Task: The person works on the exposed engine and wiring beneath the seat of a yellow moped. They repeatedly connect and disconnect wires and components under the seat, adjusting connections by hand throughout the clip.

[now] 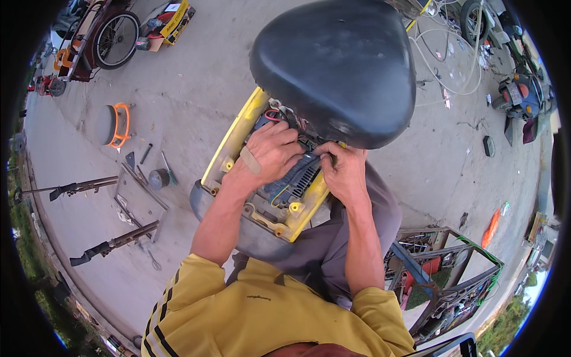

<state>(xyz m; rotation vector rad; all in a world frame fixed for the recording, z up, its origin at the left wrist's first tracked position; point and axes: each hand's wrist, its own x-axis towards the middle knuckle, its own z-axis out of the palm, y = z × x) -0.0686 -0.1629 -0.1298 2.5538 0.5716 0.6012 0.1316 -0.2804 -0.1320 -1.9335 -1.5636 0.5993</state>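
A black scooter seat is tipped up over the open yellow body frame. Within that frame sits a dark finned controller box, with a black cable bundle across it and thin wires, among them a red wire. My left hand, a tan plaster on its wrist, reaches in with curled fingers at the wires; what they grip is hidden. Opposite it, my right hand pinches beside the bundle, just under the seat's edge. Its fingertips cover whatever they hold.
An open metal tool cart stands at the lower right. To the left are a stool with orange legs, a metal frame and scattered hand tools. A parked tricycle is at the upper left; a loose hose lies upper right.
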